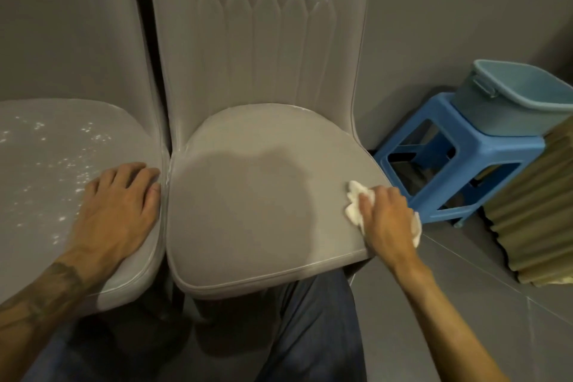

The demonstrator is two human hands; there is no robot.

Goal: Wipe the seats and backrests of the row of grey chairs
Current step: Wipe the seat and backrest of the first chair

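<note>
Two grey chairs stand side by side against the wall. The right chair's seat [248,195] is smooth, and its quilted backrest [257,40] carries white marks near the upper right. The left chair's seat [40,164] is speckled with white spots. My right hand [384,220] grips a crumpled white cloth [356,198] and presses it on the right edge of the right seat. My left hand [121,205] rests flat, fingers spread, on the right part of the left seat.
A blue plastic stool [459,164] stands on the grey tiled floor right of the chair, carrying a light blue bucket [514,99]. A ribbed olive object [539,211] sits at the far right. My legs are under the seat's front edge.
</note>
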